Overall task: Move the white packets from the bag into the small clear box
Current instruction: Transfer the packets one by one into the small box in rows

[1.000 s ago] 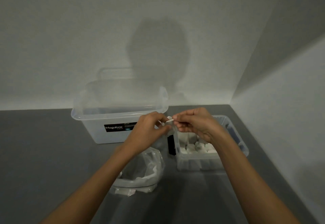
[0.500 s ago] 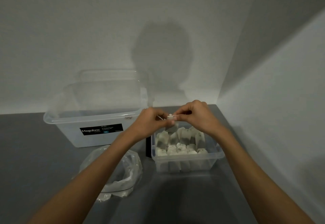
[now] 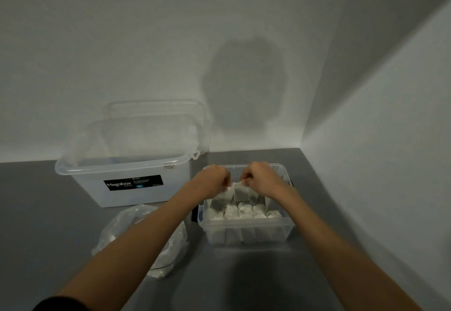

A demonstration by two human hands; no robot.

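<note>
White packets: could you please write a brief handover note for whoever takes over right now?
Left hand pinches the tilted packet; right hand pinches the upright packet, both over the small clear box.
Done: rows of stored packets stand in that box.
To do: set these two in, then check the bag beside it for more.

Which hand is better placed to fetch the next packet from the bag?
Left, probably. The bag lies under the left forearm, beside the small clear box; the left hand is nearer, and the right hand would have to cross over.
</note>
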